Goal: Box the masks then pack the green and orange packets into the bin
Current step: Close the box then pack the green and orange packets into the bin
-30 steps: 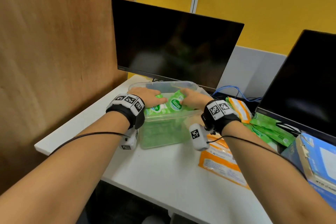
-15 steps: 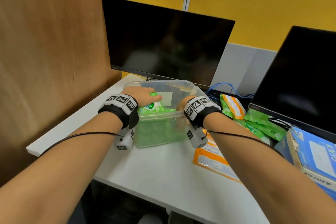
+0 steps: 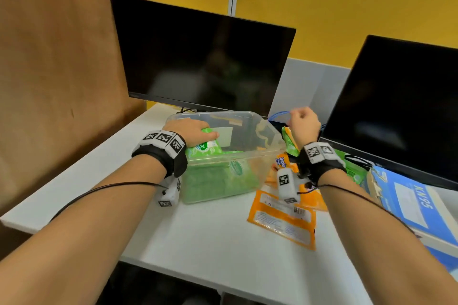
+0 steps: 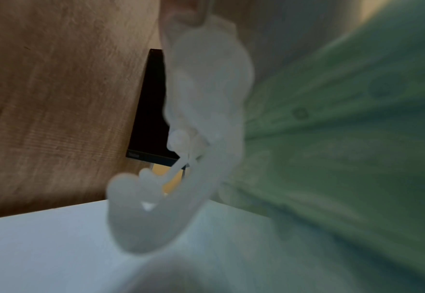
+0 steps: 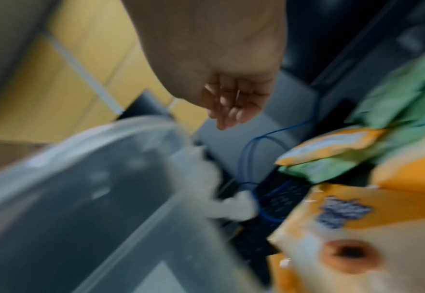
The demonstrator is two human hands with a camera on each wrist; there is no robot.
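Risk first: green packet [image 3: 207,145] at near-left of bin [image 3: 250,116], riding high by the rim, liable to spring up or slide out once pressure eases. Left hand [image 3: 190,131] flat on top of it, fingers mostly straight, pressing rather than clutching. Right hand [image 3: 303,122] raised beyond bin's right rim, fingers loosely curled, holding nothing. Possible snag on blue cable [image 3: 278,115] just beside it. Remaining green and orange packets [image 3: 281,219] on desk [image 3: 210,235], right of bin, below and near that empty hand. Blue mask box [image 3: 416,208] far right.
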